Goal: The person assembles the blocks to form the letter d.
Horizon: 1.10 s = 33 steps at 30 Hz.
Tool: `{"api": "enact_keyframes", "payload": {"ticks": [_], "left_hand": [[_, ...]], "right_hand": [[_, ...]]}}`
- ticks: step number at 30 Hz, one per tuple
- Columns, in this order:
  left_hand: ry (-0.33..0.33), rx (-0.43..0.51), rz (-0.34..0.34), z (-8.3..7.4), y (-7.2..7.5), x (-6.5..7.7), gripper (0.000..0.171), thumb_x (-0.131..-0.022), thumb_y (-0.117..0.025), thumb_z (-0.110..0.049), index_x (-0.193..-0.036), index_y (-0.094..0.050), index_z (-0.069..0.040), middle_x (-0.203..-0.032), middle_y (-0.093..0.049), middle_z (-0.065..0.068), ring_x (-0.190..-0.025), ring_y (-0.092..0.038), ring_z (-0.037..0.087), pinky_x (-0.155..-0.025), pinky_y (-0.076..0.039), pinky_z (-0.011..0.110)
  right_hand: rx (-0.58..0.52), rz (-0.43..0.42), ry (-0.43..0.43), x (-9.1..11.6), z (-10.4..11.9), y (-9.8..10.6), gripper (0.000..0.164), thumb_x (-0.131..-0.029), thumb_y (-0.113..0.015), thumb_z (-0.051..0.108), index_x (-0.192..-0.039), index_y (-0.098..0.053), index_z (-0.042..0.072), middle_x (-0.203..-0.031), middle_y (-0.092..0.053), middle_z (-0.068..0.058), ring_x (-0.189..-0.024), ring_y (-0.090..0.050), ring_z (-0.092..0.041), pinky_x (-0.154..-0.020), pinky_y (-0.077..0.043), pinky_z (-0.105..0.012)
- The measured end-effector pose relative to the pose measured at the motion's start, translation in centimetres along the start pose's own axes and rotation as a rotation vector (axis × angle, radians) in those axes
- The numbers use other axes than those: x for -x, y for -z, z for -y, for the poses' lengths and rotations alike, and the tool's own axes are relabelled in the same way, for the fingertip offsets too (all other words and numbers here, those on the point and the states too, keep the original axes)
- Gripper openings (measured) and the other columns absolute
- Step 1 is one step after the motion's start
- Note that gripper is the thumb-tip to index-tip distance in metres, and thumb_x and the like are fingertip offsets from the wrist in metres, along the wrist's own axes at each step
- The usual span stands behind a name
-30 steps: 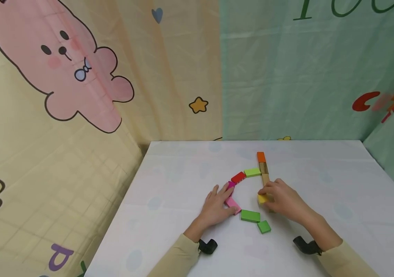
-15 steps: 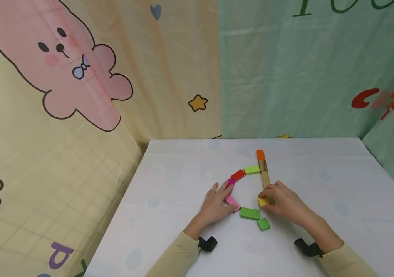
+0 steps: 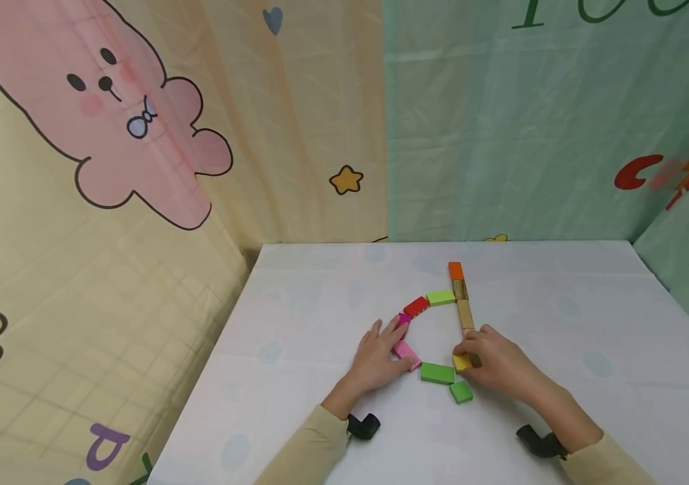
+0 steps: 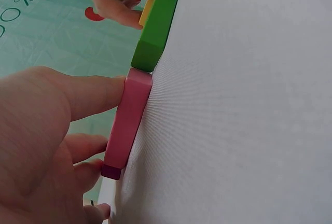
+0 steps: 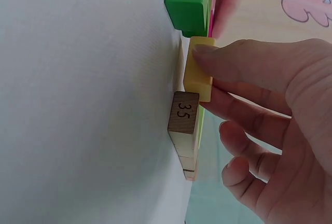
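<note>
My right hand [image 3: 504,364] pinches a yellow block [image 5: 197,71] between thumb and fingers, beside a wooden block marked 35 [image 5: 184,112]. That block ends a straight row of wooden blocks [image 3: 465,315], topped by an orange block [image 3: 455,271]. My left hand [image 3: 374,362] rests with spread fingers on the pink block [image 4: 132,120] and the magenta block [image 4: 111,171]. From these, a curve of blocks runs on: a red block [image 3: 416,307] and a lime block [image 3: 440,297] reach the row's left side. A green block [image 3: 437,373] follows the pink one, close to the yellow block.
A smaller green block [image 3: 461,392] sits askew at the green block's near corner. The blocks lie on a white-covered table [image 3: 308,303]. Printed curtains [image 3: 296,135] hang behind and on both sides. Each wrist wears a black camera mount [image 3: 364,427].
My right hand has drawn the yellow block slightly toward the near edge, baring more of the wooden row. The left hand stays in place on the pink and magenta blocks.
</note>
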<state>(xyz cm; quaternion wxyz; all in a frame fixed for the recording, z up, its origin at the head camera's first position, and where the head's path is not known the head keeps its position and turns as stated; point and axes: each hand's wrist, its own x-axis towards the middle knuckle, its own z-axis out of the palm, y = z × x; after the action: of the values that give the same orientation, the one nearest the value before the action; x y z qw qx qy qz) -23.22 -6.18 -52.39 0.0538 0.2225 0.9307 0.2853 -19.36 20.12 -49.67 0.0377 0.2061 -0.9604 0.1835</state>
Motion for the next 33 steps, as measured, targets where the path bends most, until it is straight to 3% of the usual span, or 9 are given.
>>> {"api": "enact_keyframes", "payload": {"ticks": [33], "left_hand": [[0.001,-0.005,-0.005,0.0,0.0,0.0,0.070,-0.094,-0.066,-0.041,-0.156,-0.041,-0.020,-0.165,-0.026,-0.002,-0.152,-0.013,0.035,-0.120,-0.013,0.054]], "right_hand": [[0.003,0.009,0.022,1.5,0.5,-0.3,0.028,-0.071,-0.087,0.009,-0.095,-0.078,0.021,-0.089,-0.057,0.016,-0.085,-0.047,-0.009,-0.068,-0.050,-0.028]]}}
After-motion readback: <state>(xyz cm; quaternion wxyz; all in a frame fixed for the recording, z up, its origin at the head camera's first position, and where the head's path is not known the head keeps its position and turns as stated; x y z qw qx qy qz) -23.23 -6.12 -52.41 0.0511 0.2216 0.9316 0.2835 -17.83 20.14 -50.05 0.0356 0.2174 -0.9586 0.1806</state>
